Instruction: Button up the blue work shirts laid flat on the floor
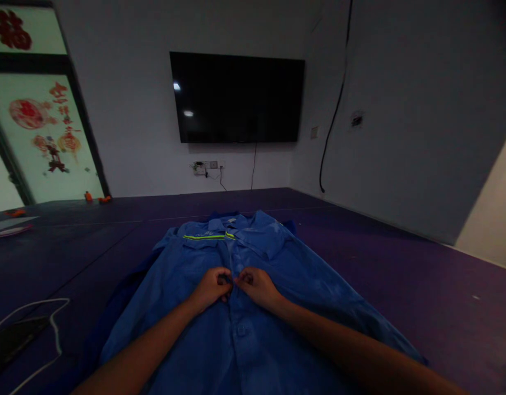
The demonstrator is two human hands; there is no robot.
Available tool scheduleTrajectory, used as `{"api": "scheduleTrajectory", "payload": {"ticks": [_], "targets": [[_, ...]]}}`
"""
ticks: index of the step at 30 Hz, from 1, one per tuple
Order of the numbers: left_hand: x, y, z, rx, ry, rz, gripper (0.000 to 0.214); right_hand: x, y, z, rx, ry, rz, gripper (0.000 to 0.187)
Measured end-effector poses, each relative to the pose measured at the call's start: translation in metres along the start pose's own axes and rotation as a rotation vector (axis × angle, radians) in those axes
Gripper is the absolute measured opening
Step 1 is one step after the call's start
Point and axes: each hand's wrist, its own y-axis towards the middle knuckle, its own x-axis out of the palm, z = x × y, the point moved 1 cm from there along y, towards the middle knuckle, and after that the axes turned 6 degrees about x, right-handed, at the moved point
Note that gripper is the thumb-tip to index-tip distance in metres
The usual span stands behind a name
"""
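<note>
A blue work shirt [187, 307] with a yellow-green reflective stripe [203, 237] near the collar lies flat, front up, on the dark purple surface [401, 274]. My left hand [211, 288] and my right hand [255, 286] meet at the shirt's front placket, about mid-chest. Both hands have their fingers curled and pinched on the fabric edges there. What sits between the fingertips is too small and dark to make out. A fastened button [241, 331] shows lower on the placket.
A black phone [12, 340] with a white cable [55, 323] lies at the left edge. A dark wall-mounted TV [238, 99] hangs ahead, with a socket and cord below. A window with red paper decorations [43, 126] is at far left.
</note>
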Motion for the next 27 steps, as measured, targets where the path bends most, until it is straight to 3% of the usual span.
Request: {"api": "scheduleTrajectory", "payload": {"ticks": [7, 16, 27], "targets": [[0.001, -0.001, 0.0, 0.021, 0.047, -0.017, 0.02, -0.005, -0.005, -0.007, -0.004, 0.0, -0.039, 0.036], [0.004, -0.003, 0.009, 0.095, 0.215, -0.006, 0.015, -0.004, -0.004, -0.006, 0.013, 0.024, -0.051, 0.012], [0.004, -0.003, 0.01, 0.076, 0.227, -0.017, 0.018, -0.004, -0.004, -0.006, 0.002, -0.006, -0.066, 0.011]]}}
